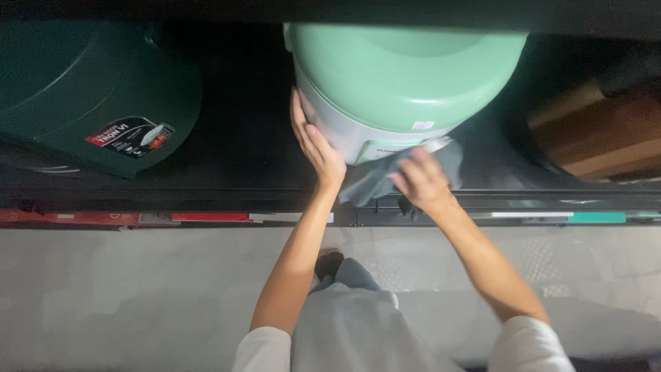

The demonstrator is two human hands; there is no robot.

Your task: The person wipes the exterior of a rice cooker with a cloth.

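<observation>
On the dark shelf, near its front edge, stands a bulky, smooth cooker. Your left hand braces its slippery side; your right hand grips a soft grey cloth against its front. Hold it low, both sides.

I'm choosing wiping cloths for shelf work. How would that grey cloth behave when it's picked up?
Probably floppy: the grey cloth bunches and folds under the right hand, draping against the green-lidded appliance. It likely weighs little, since the fingers alone pinch it. It probably won't roll or slip, being soft.
</observation>
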